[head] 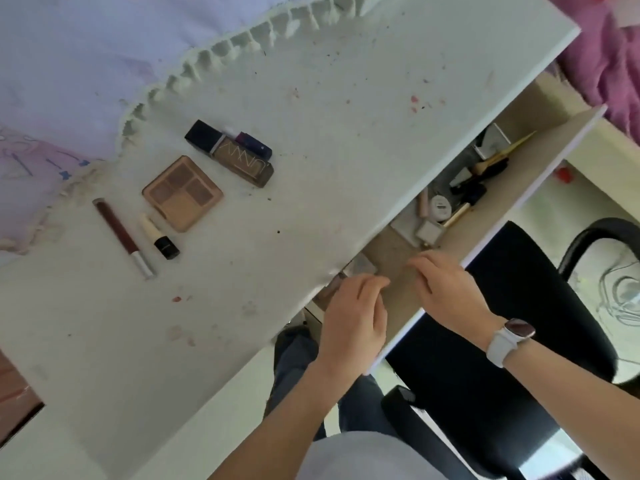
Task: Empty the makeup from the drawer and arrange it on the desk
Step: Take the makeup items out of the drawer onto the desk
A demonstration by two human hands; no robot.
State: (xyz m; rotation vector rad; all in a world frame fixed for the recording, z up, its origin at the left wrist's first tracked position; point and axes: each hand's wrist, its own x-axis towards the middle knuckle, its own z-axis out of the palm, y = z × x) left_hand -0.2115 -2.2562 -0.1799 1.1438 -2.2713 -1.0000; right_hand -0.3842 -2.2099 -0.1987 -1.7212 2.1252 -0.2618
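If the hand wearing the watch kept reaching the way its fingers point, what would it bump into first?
Probably the small silvery flat compact lying in the open beige drawer, just under the white desk's edge. The right hand's fingertips hover near it; depth is unclear.

Black office chair (519,306) beside desk, armrest (595,233) curving up at right. Pale lilac cloth (86,57) with frilled cream trim (221,50) along far side. Pink-purple blanket (609,64) bunched in far corner. Small red object (563,175) on floor. White-strapped watch (509,337) on wrist.
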